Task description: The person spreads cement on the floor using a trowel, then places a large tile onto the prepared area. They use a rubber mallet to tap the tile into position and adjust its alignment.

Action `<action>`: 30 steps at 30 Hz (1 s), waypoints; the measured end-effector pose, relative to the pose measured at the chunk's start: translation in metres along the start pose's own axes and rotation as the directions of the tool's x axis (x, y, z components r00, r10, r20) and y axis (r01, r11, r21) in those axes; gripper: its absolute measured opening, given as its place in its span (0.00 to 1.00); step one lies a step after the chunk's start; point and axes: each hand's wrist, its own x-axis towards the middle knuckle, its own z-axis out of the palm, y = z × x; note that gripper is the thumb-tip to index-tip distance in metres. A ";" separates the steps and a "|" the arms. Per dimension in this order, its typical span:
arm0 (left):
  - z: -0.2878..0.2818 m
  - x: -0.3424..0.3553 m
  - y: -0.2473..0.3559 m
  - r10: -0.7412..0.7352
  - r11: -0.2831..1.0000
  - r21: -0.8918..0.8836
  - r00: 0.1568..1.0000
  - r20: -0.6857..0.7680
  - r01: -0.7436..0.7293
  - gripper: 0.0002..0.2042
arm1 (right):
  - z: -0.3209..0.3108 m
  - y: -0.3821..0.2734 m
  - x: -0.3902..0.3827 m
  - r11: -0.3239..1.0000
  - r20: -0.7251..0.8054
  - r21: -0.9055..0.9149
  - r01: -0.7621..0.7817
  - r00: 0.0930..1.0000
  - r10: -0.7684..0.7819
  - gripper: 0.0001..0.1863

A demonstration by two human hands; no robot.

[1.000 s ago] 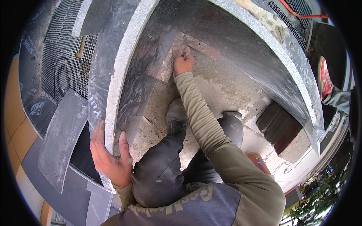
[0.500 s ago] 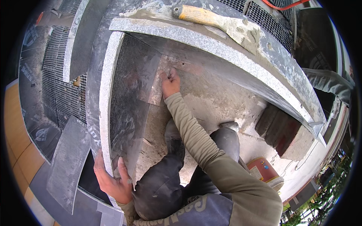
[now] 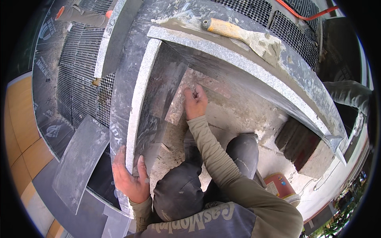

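Note:
My left hand (image 3: pixel 133 176) grips the near part of an upright grey stone slab (image 3: pixel 143 95), fingers outside its pale edge and thumb inside. A second upright slab (image 3: pixel 238 60) curves away to the right, and the two meet in a far-left corner. Low in that corner lies a flat, dusty reddish L-shaped square (image 3: pixel 177 104), one arm along each slab. My right hand (image 3: pixel 195 104) is closed at its inner bend, thumb and fingers pinched on it; the exact grip is partly hidden. A putty knife (image 3: pixel 228 31) with a yellow handle and mortar-caked blade rests beyond the far slab.
Dark blocks (image 3: pixel 301 142) stand inside at the right, with a red bucket (image 3: pixel 279 187) near my leg. Loose dark slabs (image 3: pixel 81 162) lie at left beside black grid panels (image 3: pixel 85 65). An orange hose (image 3: pixel 305 16) crosses the top. My knees are between the slabs.
The whole scene has shifted right in the view as my head turned. Both hands keep their holds; the right hand appears slightly nearer to me relative to the corner.

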 end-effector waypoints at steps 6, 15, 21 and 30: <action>-0.015 0.004 0.001 0.033 0.992 -0.121 0.998 0.058 -0.025 0.24 | 0.042 -0.120 -0.055 0.969 0.043 -0.075 0.235 0.972 -0.233 0.21; -0.019 0.006 -0.002 0.018 0.983 -0.185 0.994 0.110 0.003 0.27 | 0.058 -0.139 -0.045 0.974 -0.009 0.057 0.221 0.975 -0.221 0.19; -0.018 0.006 0.000 0.026 0.981 -0.192 0.994 0.109 -0.004 0.27 | 0.062 -0.129 -0.040 0.974 -0.037 0.069 0.214 0.977 -0.212 0.21; -0.021 0.007 -0.008 0.016 0.979 -0.204 0.995 0.094 0.004 0.25 | 0.072 -0.139 -0.045 0.978 0.055 0.186 0.090 0.993 -0.102 0.10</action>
